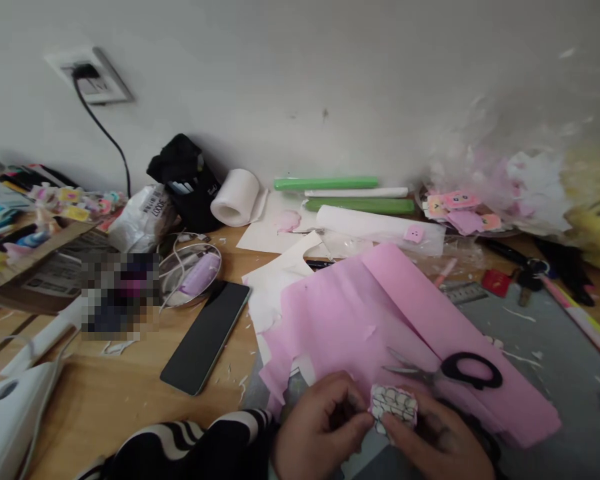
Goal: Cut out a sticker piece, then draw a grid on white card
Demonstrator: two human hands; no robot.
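A small pink-edged paper piece (396,405) with rows of black-outlined pale shapes is held up near the bottom of the view. My right hand (440,440) grips its right side, thumb across the front. At its left edge, the thumb and fingertips of my left hand (325,427) are pinched together on it. Just behind my hands lies pink paper (330,327), partly folded over into a long strip. Black-handled scissors (473,371) rest on that paper, blades slightly apart and pointing left.
A grey cutting mat (530,340) lies under the pink paper. To the left are a phone (205,339), a round dish (193,270) with a cable and a cardboard box (45,280). A white paper roll (236,197) and green tubes (325,183) line the wall.
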